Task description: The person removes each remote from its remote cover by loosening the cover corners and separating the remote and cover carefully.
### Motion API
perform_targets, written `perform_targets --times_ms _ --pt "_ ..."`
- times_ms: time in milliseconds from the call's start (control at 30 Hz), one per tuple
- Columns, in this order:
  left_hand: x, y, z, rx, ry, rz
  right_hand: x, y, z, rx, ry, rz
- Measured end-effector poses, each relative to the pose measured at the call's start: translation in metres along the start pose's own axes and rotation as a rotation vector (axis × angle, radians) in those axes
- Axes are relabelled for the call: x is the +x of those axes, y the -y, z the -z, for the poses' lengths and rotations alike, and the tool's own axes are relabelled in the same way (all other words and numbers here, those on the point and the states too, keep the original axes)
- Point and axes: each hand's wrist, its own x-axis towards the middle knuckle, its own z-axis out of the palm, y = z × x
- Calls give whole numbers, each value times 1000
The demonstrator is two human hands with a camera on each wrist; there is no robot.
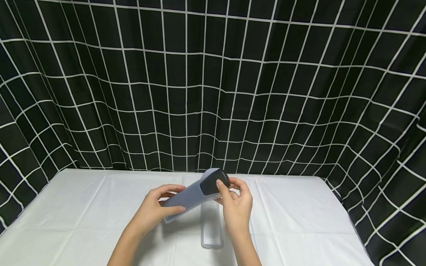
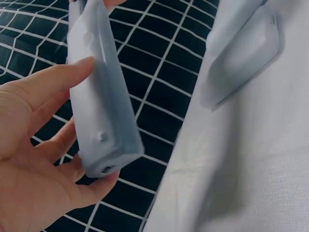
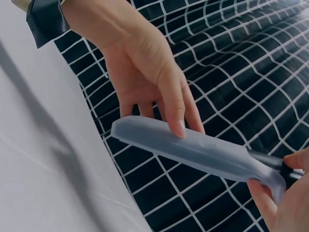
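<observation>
A long translucent bluish sleeve (image 1: 186, 201), tilted with its right end higher, is held above the table. From its upper end shows a smooth black rounded object (image 1: 213, 181); the rest of it is hidden. My left hand (image 1: 156, 205) grips the sleeve's lower end, thumb on one side and fingers on the other. At the upper end my right hand (image 1: 236, 199) pinches the black object, thumb on its face. In the right wrist view a flap of the sleeve (image 3: 275, 186) bends beside the right fingers. The left wrist view shows a small knob and a slot near the sleeve's lower end.
A clear flat long case (image 1: 211, 231) lies on the white cloth (image 1: 83, 221) below the hands. A pale bluish edge of something (image 1: 252, 232) shows beside the right forearm, mostly hidden. A black curtain with white grid lines (image 1: 186, 92) hangs behind the table.
</observation>
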Motion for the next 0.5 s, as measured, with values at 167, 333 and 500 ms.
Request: perform_targets --times_ms 167,333,500 --pt "0 1 1 55 -14 7 0 1 -1 38 -35 -31" --pt "2 3 -2 159 -35 -30 0 1 -3 36 -63 -65" --pt "2 2 -2 215 -51 -55 0 2 -4 21 -35 -83"
